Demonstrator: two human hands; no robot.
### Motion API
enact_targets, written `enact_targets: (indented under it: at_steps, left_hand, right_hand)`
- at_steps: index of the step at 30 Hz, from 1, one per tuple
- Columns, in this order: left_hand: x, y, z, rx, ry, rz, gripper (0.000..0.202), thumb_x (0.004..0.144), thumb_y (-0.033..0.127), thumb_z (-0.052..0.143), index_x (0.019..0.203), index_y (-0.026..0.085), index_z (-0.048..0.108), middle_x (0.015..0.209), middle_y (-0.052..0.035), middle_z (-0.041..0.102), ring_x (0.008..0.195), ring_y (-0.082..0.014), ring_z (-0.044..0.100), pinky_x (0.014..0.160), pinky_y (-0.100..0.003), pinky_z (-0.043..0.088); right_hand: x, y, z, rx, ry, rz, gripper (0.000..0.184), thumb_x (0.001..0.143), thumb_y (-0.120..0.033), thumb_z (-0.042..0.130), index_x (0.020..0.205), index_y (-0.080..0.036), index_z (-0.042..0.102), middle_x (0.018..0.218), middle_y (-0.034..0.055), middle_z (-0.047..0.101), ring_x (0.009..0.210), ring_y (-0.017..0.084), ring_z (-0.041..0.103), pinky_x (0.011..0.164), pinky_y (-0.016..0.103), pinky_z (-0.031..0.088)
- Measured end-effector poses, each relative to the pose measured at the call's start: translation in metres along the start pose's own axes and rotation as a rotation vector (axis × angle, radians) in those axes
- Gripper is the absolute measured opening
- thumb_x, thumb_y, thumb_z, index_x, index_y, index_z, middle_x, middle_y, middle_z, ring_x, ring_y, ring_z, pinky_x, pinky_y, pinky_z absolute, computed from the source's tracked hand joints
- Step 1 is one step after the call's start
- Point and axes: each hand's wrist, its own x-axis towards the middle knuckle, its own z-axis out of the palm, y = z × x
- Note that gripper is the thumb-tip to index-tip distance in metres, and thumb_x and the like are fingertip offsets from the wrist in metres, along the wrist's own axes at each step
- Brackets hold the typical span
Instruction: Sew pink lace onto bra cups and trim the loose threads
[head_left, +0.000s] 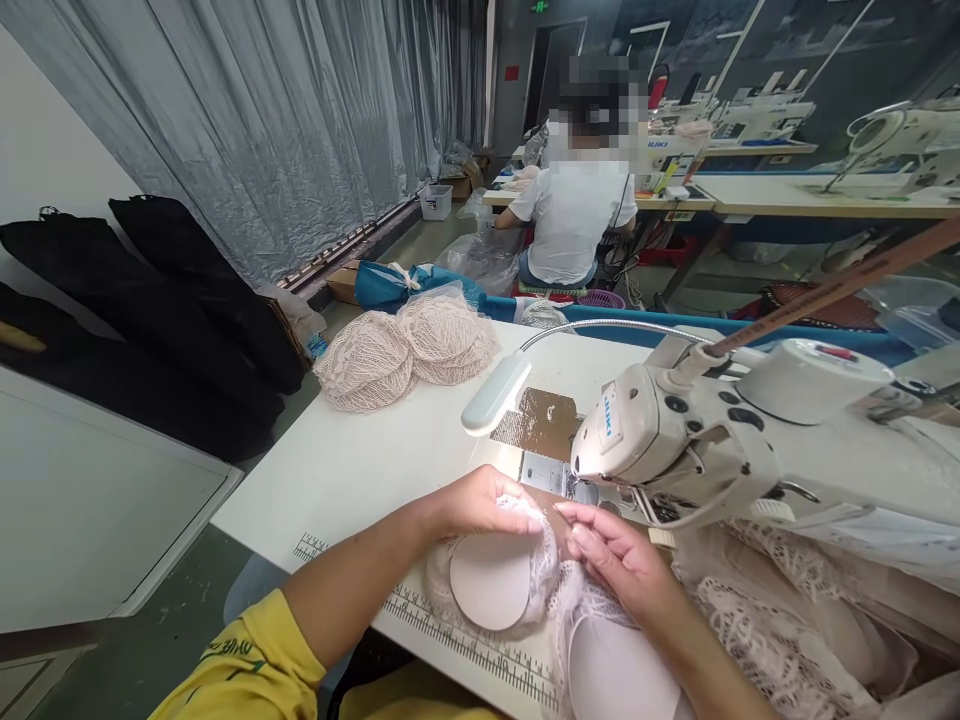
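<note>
A pale pink lace bra [491, 580] lies at the table's front edge, its smooth cup lining facing up. My left hand [491, 505] grips the lace edge of the left cup between thumb and fingers. Just right of it, my right hand [611, 545] has its thumb and fingertips pinched together beside the lace; whatever is between them is too small to make out. The other cup [619, 670] lies below my right forearm, partly hidden. Beyond my hands stands the white sewing machine [630, 430], its needle area close to my right fingertips.
Stacked lace bras [405, 350] lie at the table's far left. A lamp [495, 395] on a bent neck overhangs the needle plate [544, 472]. More lace pieces [795, 620] are heaped at right. A printed ruler [480, 650] runs along the front edge. A person [574, 215] sits ahead.
</note>
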Motion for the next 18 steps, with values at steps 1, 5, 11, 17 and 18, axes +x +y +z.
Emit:
enact_targets:
  at_steps: [1,5,11,17,18]
  left_hand:
    - [0.0001,0.0002,0.0006,-0.013,0.007,-0.005,0.038,0.067,0.040,0.080,0.092,0.012,0.074,0.089,-0.0079,0.072,0.084,-0.0177,0.064,0.081,-0.028,0.048]
    - [0.0005,0.0017,0.0043,-0.049,0.024,-0.022,0.040,0.063,0.041,0.082,0.090,0.011,0.075,0.089,-0.0094,0.072,0.082,-0.0184,0.065,0.080,-0.029,0.049]
    - [0.0019,0.0040,0.0092,-0.033,0.008,-0.035,0.043,0.061,0.043,0.082,0.088,0.010,0.075,0.078,-0.0064,0.070,0.072,-0.0152,0.061,0.071,-0.026,0.047]
    - [0.0021,0.0056,0.0099,-0.023,-0.005,-0.038,0.038,0.063,0.041,0.082,0.085,0.011,0.075,0.075,-0.0044,0.067,0.070,-0.0134,0.058,0.067,-0.024,0.046]
    - [0.0021,0.0056,0.0098,-0.035,-0.015,-0.034,0.038,0.063,0.040,0.082,0.087,0.011,0.075,0.075,-0.0042,0.067,0.070,-0.0130,0.058,0.068,-0.024,0.046]
  right_hand:
    - [0.0002,-0.0005,-0.0001,0.010,-0.016,0.008,0.044,0.081,-0.055,0.057,0.106,-0.021,0.064,0.076,0.0028,0.062,0.070,0.016,0.058,0.066,0.029,0.048]
    - [0.0036,-0.0019,-0.0003,0.029,-0.136,0.013,0.039,0.080,-0.052,0.061,0.102,-0.020,0.063,0.080,0.0032,0.062,0.073,0.017,0.058,0.069,0.030,0.049]
    - [0.0062,-0.0037,0.0028,-0.050,-0.185,-0.076,0.031,0.085,-0.047,0.056,0.097,-0.019,0.063,0.086,0.0054,0.063,0.079,0.018,0.060,0.070,0.030,0.050]
    - [0.0060,-0.0046,0.0030,-0.056,-0.129,-0.073,0.030,0.083,-0.048,0.057,0.090,-0.020,0.064,0.081,0.0034,0.063,0.073,0.017,0.060,0.067,0.029,0.049]
    - [0.0061,-0.0048,0.0026,-0.049,-0.149,-0.064,0.031,0.083,-0.049,0.057,0.091,-0.020,0.063,0.081,0.0036,0.063,0.074,0.017,0.060,0.067,0.029,0.049]
